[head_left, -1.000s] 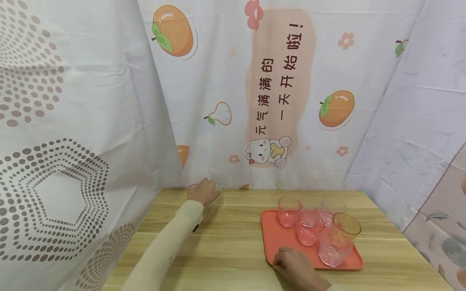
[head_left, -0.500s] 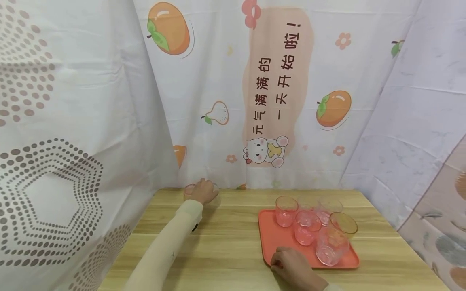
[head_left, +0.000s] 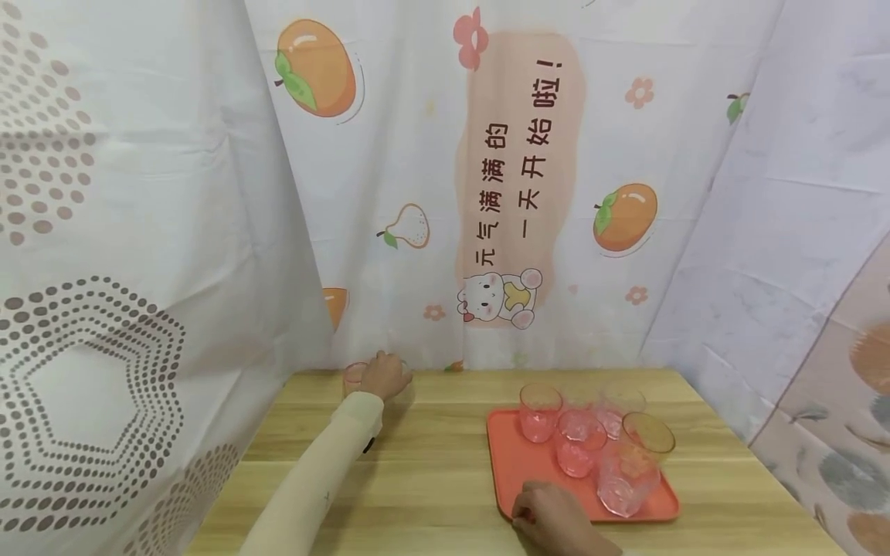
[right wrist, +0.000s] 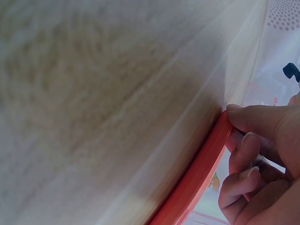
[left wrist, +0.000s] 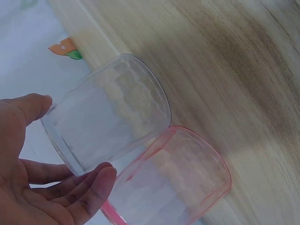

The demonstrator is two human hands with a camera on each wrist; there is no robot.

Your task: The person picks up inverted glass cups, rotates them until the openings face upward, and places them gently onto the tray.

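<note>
At the table's back left corner my left hand (head_left: 385,376) holds a clear drinking glass (left wrist: 112,112). In the left wrist view its thumb and fingertips lie on opposite sides of one end of the glass. A pink-tinted glass (left wrist: 183,178) stands right beside it; the hand partly hides both in the head view. On the right, my right hand (head_left: 556,519) is at the near left corner of a red tray (head_left: 511,455). The right wrist view has its thumb on the tray's rim (right wrist: 201,173) and the other fingers curled at the rim.
Several pink, clear and amber glasses (head_left: 539,413) are grouped on the tray's middle and right side. A patterned curtain (head_left: 389,293) hangs along the table's back edge. More cloth (head_left: 229,255) closes off the left, and another sheet the right.
The head view has shifted slightly, so the scene sits further left and a little lower. Both hands keep their places, one at the glass and one at the tray corner.
</note>
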